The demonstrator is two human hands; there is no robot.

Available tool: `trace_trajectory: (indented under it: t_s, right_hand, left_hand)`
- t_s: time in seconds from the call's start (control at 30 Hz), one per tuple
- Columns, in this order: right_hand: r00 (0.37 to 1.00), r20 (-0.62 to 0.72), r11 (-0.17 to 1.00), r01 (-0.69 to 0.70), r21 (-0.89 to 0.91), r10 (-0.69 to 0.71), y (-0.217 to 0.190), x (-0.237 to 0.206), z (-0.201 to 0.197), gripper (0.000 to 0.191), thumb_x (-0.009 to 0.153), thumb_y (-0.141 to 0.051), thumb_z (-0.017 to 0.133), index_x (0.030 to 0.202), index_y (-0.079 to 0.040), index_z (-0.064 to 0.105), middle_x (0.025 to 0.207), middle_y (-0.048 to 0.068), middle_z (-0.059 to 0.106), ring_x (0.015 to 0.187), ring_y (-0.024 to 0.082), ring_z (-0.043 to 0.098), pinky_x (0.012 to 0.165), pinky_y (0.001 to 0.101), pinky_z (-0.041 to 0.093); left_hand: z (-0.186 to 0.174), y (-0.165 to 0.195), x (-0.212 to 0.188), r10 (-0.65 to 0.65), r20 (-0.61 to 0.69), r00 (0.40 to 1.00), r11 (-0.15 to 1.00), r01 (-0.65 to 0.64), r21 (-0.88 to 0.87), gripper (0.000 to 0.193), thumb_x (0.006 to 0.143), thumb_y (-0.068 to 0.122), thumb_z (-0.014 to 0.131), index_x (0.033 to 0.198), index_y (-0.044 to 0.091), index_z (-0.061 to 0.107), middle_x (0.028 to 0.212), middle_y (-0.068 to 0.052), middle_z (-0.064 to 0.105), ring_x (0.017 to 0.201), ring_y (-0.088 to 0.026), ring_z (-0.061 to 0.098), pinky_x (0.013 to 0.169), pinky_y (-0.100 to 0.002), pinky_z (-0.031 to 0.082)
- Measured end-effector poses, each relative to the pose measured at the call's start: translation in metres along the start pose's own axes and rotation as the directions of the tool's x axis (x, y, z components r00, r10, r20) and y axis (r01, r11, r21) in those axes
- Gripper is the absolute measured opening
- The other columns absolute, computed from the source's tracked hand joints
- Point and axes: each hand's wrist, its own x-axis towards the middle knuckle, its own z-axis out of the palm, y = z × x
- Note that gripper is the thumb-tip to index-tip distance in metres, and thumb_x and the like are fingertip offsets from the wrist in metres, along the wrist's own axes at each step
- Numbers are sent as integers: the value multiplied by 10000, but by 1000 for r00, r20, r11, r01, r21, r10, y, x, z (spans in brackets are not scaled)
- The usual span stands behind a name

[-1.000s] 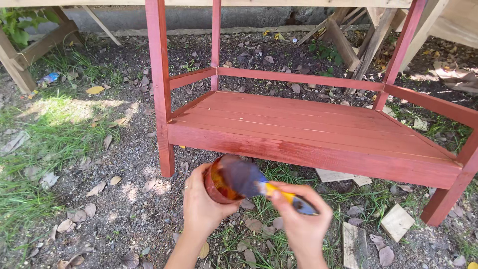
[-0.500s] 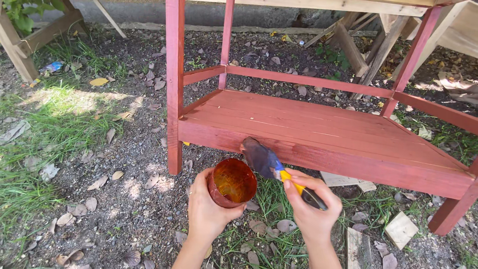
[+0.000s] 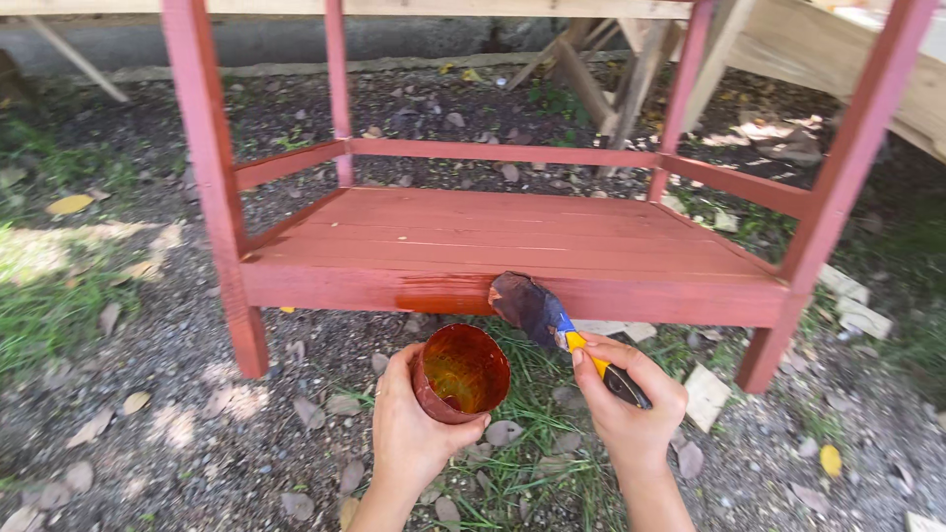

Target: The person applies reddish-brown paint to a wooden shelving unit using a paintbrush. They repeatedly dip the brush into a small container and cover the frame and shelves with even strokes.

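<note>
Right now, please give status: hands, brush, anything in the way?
Left hand holds paint cup. Right hand holds brush, bristles on shelf front edge. Nothing in the way.

Dry leaves (image 3: pixel 91 428) and small stones lie scattered over the dark gravel ground (image 3: pixel 197 463). A sunlit grass patch (image 3: pixel 44 296) lies at left. Bare wooden planks (image 3: pixel 591 84) lean far behind; pale wood scraps (image 3: pixel 706 396) lie near right.

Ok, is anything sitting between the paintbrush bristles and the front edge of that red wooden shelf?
Nothing visible. The dark bristles of the yellow-handled paintbrush, held in the right hand, already lie against the red wooden shelf's front edge, beside a wet glossy patch. The left hand holds the round paint-stained cup below the edge.
</note>
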Motion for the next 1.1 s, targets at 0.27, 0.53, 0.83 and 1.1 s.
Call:
trace_trajectory:
  t_s: [0.27,0.53,0.83,1.1]
  right_hand:
    - [988,-153,973,0,-231,-36,36,4,-104,126,886,30,785,993,35,718,1010,114,760,986,157,743,920,290,593]
    - [946,-320,902,-173,-395,41,75,5,-203,128,924,-20,813,1031,8,749,993,96,756,876,83,663,818,226,533]
    - [942,-289,782,-51,-621,-168,48,8,-221,126,936,-20,790,1053,-8,743,1086,147,770,929,153,734,861,263,567]
    - [928,-312,736,-65,-674,-205,48,7,-158,351,905,-45,771,1249,-3,710,1197,206,732,1028,293,754,889,364,593]
  left_hand:
    - [53,50,-17,31,180,983,994,-11,-112,1063,387,241,993,1334,113,528,1226,-102,649,1200,-288,589,1009,-423,485]
    - [96,86,-34,140,293,946,981,-93,-169,1057,404,251,997,1341,136,520,1233,-85,652,1218,-292,572,1019,-431,466]
    - [119,107,-45,183,346,920,970,-111,-218,1053,407,262,1000,1334,127,518,1222,-89,657,1208,-299,582,1022,-434,456]
    - [107,104,-43,121,337,934,981,-61,-185,1079,381,246,1003,1340,117,526,1211,-97,657,1171,-276,630,1020,-417,481]
